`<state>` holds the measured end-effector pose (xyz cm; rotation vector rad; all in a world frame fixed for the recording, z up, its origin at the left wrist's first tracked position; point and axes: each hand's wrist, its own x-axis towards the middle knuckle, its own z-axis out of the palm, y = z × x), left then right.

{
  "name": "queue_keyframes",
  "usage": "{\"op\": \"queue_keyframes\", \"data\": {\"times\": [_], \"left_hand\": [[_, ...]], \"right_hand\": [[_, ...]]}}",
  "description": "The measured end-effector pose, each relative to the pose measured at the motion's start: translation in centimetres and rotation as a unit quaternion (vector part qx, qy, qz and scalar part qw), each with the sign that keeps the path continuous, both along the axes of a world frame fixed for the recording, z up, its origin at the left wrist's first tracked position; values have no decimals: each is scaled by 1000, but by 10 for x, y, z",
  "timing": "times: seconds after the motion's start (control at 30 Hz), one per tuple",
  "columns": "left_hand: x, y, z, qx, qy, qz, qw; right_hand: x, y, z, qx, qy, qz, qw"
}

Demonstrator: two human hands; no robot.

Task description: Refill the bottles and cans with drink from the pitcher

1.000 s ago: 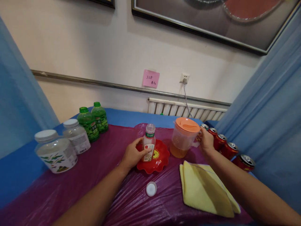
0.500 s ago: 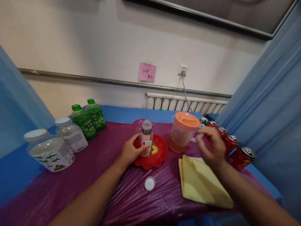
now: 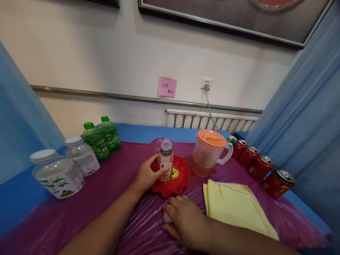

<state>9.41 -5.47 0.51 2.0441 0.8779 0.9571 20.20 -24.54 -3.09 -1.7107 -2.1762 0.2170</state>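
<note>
My left hand (image 3: 147, 174) is wrapped round a clear, uncapped plastic bottle (image 3: 165, 158) with a green band and a white label. The bottle stands upright on a red scalloped plate (image 3: 184, 179). In front of the plate, my right hand (image 3: 187, 220) has its fingers curled over the white bottle cap (image 3: 166, 217), which lies on the purple plastic sheet; the hand covers much of it. To the right of the plate stands a clear pitcher (image 3: 205, 156) with an orange lid and some yellowish liquid low inside.
A folded yellow cloth (image 3: 236, 205) lies right of my right hand. Several cans (image 3: 261, 166) line the table's right side. On the left stand two green bottles (image 3: 97, 143) and two clear jars with white lids (image 3: 60, 177). A radiator (image 3: 207, 120) is behind the table.
My right hand has moved from beside the pitcher's handle down and left onto the bottle cap. My left hand still holds the bottle on the plate.
</note>
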Motion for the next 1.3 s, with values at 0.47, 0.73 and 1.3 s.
{"op": "queue_keyframes", "data": {"times": [0.47, 0.73, 1.3], "left_hand": [[-7, 0, -2, -14, -9, -2, 1000], [-10, -1, -10, -3, 6, 38, 999], [-11, -4, -12, -14, 1, 46, 999]], "right_hand": [[55, 117, 127, 278, 574, -54, 768], [40, 130, 95, 223, 645, -50, 729], [53, 128, 80, 207, 572, -2, 794]]}}
